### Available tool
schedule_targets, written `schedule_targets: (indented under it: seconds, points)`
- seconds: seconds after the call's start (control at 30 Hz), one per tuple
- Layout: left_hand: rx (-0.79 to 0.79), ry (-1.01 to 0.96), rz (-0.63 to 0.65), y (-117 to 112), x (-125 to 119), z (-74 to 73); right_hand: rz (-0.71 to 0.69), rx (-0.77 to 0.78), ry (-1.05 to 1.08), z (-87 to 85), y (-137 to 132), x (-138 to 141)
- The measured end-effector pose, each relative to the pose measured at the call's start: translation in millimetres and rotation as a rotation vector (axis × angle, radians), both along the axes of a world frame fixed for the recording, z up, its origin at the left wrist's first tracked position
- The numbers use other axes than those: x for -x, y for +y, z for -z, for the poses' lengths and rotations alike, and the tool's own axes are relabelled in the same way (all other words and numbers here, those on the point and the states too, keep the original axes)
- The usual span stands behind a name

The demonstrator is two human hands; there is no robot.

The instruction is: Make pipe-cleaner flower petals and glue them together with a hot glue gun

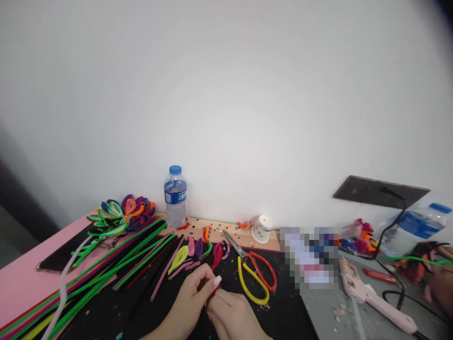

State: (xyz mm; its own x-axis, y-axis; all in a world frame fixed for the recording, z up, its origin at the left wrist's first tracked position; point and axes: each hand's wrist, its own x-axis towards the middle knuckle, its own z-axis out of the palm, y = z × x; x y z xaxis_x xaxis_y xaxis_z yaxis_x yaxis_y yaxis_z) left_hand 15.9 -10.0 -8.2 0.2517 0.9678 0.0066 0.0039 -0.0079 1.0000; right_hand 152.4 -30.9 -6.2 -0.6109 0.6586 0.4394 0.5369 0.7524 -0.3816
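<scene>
My left hand and my right hand meet over the black mat at the front. Both are closed, thumb and fingertips pinching a small dark red pipe cleaner, most of it hidden by the fingers. Just beyond them lie bent pipe-cleaner loops: a yellow one, a magenta one and several blue, orange and pink pieces. To the right of these, scissors with one yellow and one red handle rest with the blades partly open, pointing away from me.
Long pipe cleaners, pipe-cleaner flowers and a dark phone lie left. A water bottle and an upturned paper cup stand by the wall. Rightward are a pink glue gun, its black cord and another person's hand.
</scene>
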Motion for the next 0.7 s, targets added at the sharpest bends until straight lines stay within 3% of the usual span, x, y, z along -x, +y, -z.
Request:
schedule_targets:
  seconds: [0.1, 0.37, 0.5, 0.7]
  points:
    - [0.062, -0.054, 0.012, 6, 3, -0.9, 0.053, 0.070, 0.072, -1.7, -1, -5]
    - [0.188, -0.162, -0.010, 20, 12, -1.5, 0.370, 0.161, 0.364, -6.8, 12, -27]
    - [0.247, -0.213, 0.002, 22, 13, 0.9, 0.328, 0.202, 0.335, -8.5, 21, -36]
    - [0.289, -0.176, 0.094, 24, 17, 1.5, 0.110, 0.331, 0.246, -18.4, 22, -42]
